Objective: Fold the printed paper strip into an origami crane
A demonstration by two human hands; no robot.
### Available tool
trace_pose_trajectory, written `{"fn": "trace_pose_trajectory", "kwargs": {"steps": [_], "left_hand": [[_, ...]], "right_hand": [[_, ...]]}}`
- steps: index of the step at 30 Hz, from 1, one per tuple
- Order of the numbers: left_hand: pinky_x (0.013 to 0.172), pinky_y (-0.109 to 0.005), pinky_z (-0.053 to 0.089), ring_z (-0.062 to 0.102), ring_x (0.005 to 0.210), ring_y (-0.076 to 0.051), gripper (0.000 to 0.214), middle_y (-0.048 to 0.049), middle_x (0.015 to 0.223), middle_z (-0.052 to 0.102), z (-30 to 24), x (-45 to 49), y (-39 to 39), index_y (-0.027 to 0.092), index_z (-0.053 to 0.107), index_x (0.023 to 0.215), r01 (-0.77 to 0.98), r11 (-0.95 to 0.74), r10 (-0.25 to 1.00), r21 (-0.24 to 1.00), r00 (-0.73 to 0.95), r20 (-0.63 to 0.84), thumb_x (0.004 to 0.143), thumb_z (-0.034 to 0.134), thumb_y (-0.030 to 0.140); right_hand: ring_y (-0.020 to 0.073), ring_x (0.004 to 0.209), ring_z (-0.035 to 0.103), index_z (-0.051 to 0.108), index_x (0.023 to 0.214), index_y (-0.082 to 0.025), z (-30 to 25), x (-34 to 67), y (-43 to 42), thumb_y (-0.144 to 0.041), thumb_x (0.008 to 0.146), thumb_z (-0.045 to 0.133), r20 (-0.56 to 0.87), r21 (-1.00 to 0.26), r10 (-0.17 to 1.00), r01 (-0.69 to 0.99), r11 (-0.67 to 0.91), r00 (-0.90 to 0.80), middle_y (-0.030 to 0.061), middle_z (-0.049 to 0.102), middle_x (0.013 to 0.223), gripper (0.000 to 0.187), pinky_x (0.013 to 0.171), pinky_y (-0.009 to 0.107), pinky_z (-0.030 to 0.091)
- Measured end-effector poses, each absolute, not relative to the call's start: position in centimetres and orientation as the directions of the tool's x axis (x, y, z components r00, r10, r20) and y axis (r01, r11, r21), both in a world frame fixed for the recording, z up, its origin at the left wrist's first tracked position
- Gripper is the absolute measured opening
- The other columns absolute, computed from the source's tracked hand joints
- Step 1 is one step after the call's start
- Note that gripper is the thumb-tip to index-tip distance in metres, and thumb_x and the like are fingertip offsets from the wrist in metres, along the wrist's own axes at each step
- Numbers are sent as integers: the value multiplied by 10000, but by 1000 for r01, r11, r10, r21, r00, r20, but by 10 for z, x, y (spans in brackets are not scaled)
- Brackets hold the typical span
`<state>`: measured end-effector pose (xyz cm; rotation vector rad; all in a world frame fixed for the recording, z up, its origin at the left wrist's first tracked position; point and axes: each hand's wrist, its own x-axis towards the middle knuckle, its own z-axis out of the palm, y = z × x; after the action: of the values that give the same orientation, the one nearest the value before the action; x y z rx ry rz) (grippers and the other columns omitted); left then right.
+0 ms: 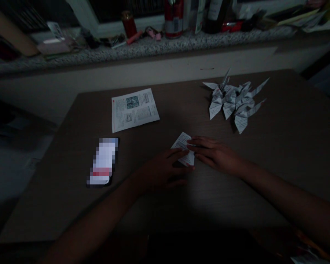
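Observation:
A small piece of printed paper (182, 142), folded into a kite-like shape, lies flat on the table between my hands. My left hand (166, 168) reaches over its lower left part, fingers spread, with fingertips resting on the paper. From the right, my right hand (213, 152) touches the paper's right edge, its fingers stretched out and lying low. Neither hand is closed round the paper. Part of the fold is hidden under the fingers.
Several folded paper cranes (229, 101) stand together at the back right of the table (71, 121). A flat printed sheet (134, 110) lies at the back left, and a lit phone (103, 161) nearer me. Cans, a bottle and clutter line the stone windowsill (151, 46).

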<state>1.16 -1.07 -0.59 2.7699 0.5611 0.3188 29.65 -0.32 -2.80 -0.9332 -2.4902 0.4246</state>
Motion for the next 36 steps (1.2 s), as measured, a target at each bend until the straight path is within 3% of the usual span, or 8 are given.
{"fn": "trace_pose_trajectory", "kwargs": {"steps": [8, 12, 16, 19, 25, 30, 36], "left_hand": [[1187, -529, 428, 361, 1539, -330, 383, -129, 1630, 429, 2, 11, -9, 303, 663, 1383, 329, -870, 390, 367, 915, 105, 1046, 556, 451], [1189, -484, 440, 428, 1501, -291, 431, -137, 1577, 504, 0, 11, -6, 235, 616, 1428, 354, -852, 419, 386, 902, 98, 1068, 512, 447], [1166, -504, 462, 444, 1488, -302, 523, -132, 1587, 491, -5, 12, -7, 270, 487, 1548, 390, -858, 442, 336, 892, 95, 1067, 506, 477], [1146, -517, 478, 449, 1480, -320, 510, -142, 1588, 482, -9, 13, -9, 282, 520, 1526, 391, -873, 437, 292, 893, 109, 1062, 507, 494], [1136, -501, 486, 459, 1471, -314, 473, -124, 1603, 470, -6, 16, -10, 282, 568, 1480, 414, -863, 460, 289, 881, 111, 1059, 518, 491], [1169, -479, 454, 454, 1474, -287, 576, -110, 1602, 481, -6, 16, -10, 255, 493, 1536, 438, -837, 492, 327, 865, 100, 1030, 566, 522], [1114, -502, 483, 511, 1394, -323, 575, -136, 1565, 505, -6, 25, -19, 224, 518, 1512, 503, -816, 542, 283, 838, 73, 1035, 534, 545]], "right_hand": [[300, 1433, 525, 631, 1430, -233, -28, 297, -3, -191, 1013, 582, 302, -413, 674, 545, 730, -674, 127, 610, 1500, 422, 1145, 537, 492], [295, 1426, 534, 633, 1427, -242, -28, 296, -4, -195, 1022, 573, 296, -396, 679, 560, 727, -672, 119, 619, 1491, 412, 1138, 529, 501], [291, 1439, 520, 623, 1432, -224, -29, 295, -5, -214, 1038, 551, 291, -363, 676, 575, 733, -677, 122, 616, 1493, 401, 1154, 521, 487], [293, 1424, 535, 613, 1443, -233, -29, 294, -6, -207, 1034, 560, 300, -357, 678, 581, 732, -671, 122, 621, 1488, 413, 1149, 533, 490], [286, 1435, 524, 612, 1443, -241, -30, 295, -6, -207, 1030, 560, 302, -395, 683, 565, 725, -665, 116, 614, 1498, 417, 1159, 525, 482], [265, 1411, 554, 613, 1432, -256, -29, 296, -4, -207, 1033, 545, 301, -468, 710, 551, 691, -637, 97, 647, 1465, 408, 1178, 530, 460], [276, 1416, 545, 626, 1389, -264, -28, 296, -3, -216, 1034, 541, 305, -478, 715, 548, 687, -629, 106, 602, 1510, 369, 1149, 516, 485]]}}
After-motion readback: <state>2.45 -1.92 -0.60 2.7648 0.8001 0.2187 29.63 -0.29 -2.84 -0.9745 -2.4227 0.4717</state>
